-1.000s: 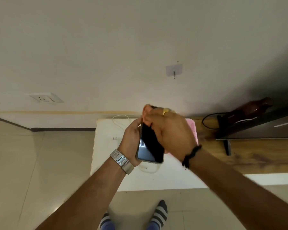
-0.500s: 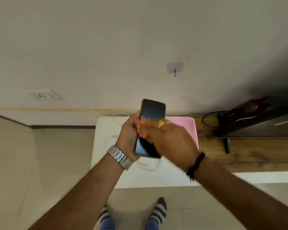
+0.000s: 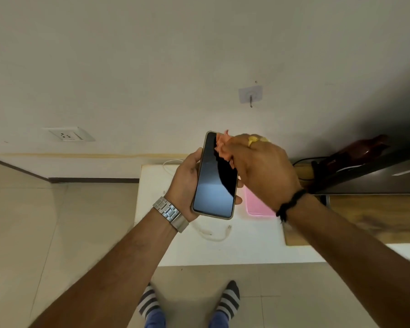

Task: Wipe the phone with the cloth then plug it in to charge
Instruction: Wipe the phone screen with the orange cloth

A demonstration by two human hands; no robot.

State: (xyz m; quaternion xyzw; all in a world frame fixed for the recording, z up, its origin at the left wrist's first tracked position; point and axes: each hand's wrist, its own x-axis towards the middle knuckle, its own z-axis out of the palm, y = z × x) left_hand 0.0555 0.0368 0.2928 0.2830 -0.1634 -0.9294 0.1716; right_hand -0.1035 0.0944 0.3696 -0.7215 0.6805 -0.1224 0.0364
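Observation:
My left hand (image 3: 183, 183) grips a dark-screened phone (image 3: 214, 185) in a tan case, held upright above the white table. My right hand (image 3: 260, 169) is closed on a small orange cloth (image 3: 222, 147) and presses it against the upper right part of the screen. Most of the cloth is hidden under my fingers. A white charging cable (image 3: 213, 235) lies on the table below the phone, its plug end free. A wall socket (image 3: 68, 136) sits low on the wall to the left.
A pink tray (image 3: 258, 208) rests on the white table (image 3: 222, 252), partly behind my right hand. To the right is a wooden surface (image 3: 364, 216) with a dark screen on a stand (image 3: 374, 176) and black cable. A hook (image 3: 250, 97) hangs on the wall.
My right hand with the cloth has swept from the lower part of the screen up to its top right. The phone is held a little higher and more upright.

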